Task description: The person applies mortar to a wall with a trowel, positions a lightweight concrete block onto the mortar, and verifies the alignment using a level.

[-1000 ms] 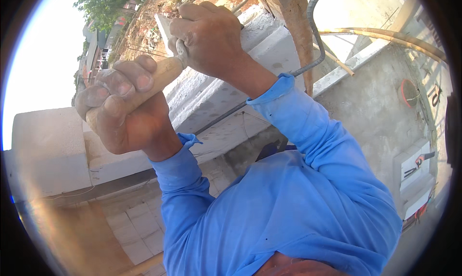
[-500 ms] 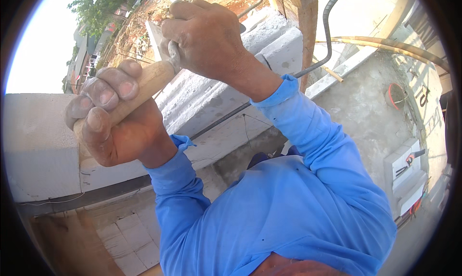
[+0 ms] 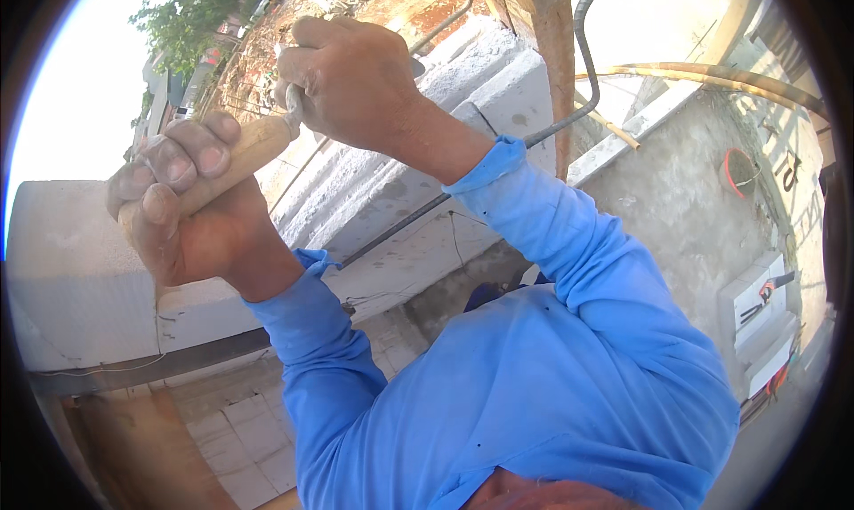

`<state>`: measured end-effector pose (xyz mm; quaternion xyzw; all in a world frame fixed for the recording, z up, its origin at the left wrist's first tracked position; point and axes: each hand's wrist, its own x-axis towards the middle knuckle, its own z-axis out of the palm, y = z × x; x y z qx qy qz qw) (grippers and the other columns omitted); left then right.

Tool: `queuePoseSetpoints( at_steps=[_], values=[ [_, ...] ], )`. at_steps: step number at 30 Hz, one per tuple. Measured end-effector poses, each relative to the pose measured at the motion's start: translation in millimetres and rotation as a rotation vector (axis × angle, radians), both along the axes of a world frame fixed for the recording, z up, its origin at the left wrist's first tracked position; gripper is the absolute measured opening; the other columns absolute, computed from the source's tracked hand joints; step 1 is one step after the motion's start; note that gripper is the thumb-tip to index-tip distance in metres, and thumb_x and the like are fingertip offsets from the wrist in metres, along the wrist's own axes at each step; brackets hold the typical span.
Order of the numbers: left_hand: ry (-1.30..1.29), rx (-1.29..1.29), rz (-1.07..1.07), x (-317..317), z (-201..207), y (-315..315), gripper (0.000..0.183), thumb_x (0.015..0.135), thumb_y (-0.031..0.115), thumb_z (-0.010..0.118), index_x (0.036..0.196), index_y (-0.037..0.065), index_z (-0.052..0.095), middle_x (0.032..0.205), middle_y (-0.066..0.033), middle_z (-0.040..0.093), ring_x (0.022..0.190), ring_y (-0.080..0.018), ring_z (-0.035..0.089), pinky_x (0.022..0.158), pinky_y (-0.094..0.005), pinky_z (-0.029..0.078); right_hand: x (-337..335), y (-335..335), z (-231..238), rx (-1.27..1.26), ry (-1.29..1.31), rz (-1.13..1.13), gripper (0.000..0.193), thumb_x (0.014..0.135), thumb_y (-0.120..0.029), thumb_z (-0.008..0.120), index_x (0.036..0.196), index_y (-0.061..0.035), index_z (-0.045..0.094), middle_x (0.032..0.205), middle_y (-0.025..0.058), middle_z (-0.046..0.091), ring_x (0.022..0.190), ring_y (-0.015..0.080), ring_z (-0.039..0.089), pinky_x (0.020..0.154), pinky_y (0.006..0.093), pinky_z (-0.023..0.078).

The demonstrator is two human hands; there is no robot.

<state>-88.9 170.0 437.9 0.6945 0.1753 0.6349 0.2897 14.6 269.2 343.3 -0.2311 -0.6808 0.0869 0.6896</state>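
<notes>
My left hand [image 3: 191, 203] is wrapped around the pale wooden handle of a trowel [image 3: 258, 147]. At the handle's upper end is a curved metal neck, and my right hand [image 3: 351, 83] is closed over the metal there. Most of the blade is hidden behind that hand. The tool slants up to the right above a wall of white blocks [image 3: 84, 283]. Rough grey mortar lies along the stepped white blocks [image 3: 489, 74] beyond my right wrist.
A bent steel bar [image 3: 585, 56] crosses the wall under my right forearm. A wooden post [image 3: 556, 83] stands behind it. At right are a reddish bucket [image 3: 738, 172], a curved hose [image 3: 712, 72], and pliers [image 3: 765, 295] on white blocks [image 3: 747, 332].
Both hands have shifted slightly left together with the trowel, keeping their grip. The view has tilted a little.
</notes>
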Motion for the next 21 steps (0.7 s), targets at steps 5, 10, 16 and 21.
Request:
queuePoseSetpoints(
  at_steps=[5,10,16,21],
  values=[
    [-0.139,-0.026,-0.161,10,-17,61,0.018,0.083,0.009,0.055,0.091,0.007,0.071,0.078,-0.0122,0.069,0.073,-0.0304,0.067,0.077,-0.0523,0.055,22,38,-7,-0.022,0.0,-0.289,0.004,0.061,-0.015,0.069,0.062,-0.0173,0.066,0.073,-0.0016,0.057,0.077,0.0199,0.06,0.067,0.0388,0.043],
    [-0.084,-0.07,-0.163,10,-22,72,0.021,0.08,0.007,0.053,0.091,0.009,0.07,0.079,-0.0124,0.068,0.071,-0.0297,0.066,0.074,-0.0518,0.054,33,37,-10,-0.136,-0.041,-0.196,0.012,0.065,-0.019,0.072,0.068,-0.014,0.062,0.076,0.0035,0.057,0.08,0.0233,0.057,0.07,0.0407,0.041],
    [0.04,-0.146,-0.09,-3,-11,38,0.02,0.08,0.005,0.054,0.093,0.008,0.069,0.08,-0.0124,0.068,0.072,-0.0284,0.064,0.075,-0.0502,0.052,-7,18,-26,-0.095,0.043,-0.182,0.012,0.064,-0.02,0.071,0.063,-0.0174,0.06,0.07,-0.0027,0.053,0.07,0.0197,0.054,0.062,0.0383,0.037],
    [0.064,-0.064,-0.142,1,7,45,0.018,0.081,0.005,0.054,0.089,0.006,0.069,0.081,-0.0132,0.069,0.072,-0.029,0.065,0.074,-0.0508,0.052,9,28,0,-0.026,0.023,-0.228,0.011,0.064,-0.022,0.072,0.066,-0.0174,0.062,0.07,-0.0018,0.053,0.068,0.0213,0.054,0.062,0.0387,0.038]
  ],
)
